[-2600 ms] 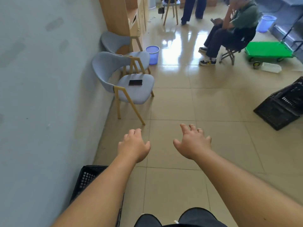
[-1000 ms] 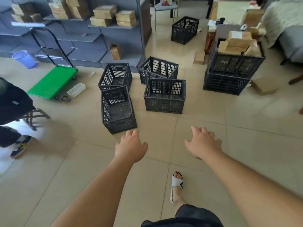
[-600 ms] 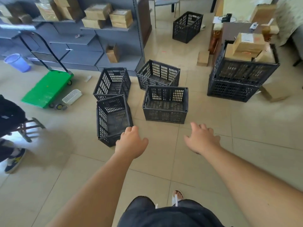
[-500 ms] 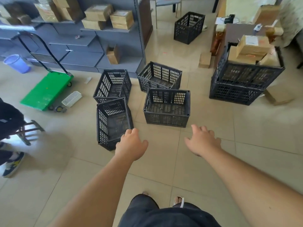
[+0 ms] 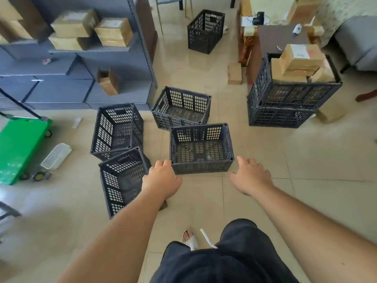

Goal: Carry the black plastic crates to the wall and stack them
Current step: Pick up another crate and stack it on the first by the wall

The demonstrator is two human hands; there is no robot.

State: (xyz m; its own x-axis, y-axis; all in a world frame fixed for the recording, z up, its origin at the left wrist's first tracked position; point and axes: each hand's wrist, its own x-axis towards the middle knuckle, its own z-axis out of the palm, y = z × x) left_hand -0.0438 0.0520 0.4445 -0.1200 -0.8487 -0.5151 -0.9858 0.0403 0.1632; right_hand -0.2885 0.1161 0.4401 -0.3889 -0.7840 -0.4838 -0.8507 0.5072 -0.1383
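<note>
Several empty black plastic crates lie on the tiled floor in front of me. The nearest upright crate (image 5: 202,149) stands between my hands. My left hand (image 5: 161,179) hovers at its near left corner, fingers loosely curled and empty. My right hand (image 5: 250,176) is spread open just off its near right corner, holding nothing. A tipped crate (image 5: 122,178) lies under my left forearm, another tipped crate (image 5: 117,129) behind it, and an upright crate (image 5: 182,108) farther back. One more crate (image 5: 205,30) stands far off.
Two stacked crates (image 5: 285,107) at the right hold cardboard boxes. Grey shelving (image 5: 81,64) with boxes fills the back left. A green platform trolley (image 5: 18,148) and a white tray (image 5: 56,156) sit at the left. A small table (image 5: 281,35) stands at the back right.
I have turned away from the wall and chairs and walked up to the crates. Both hands, still empty, have come close to the near corners of the nearest upright crate.
</note>
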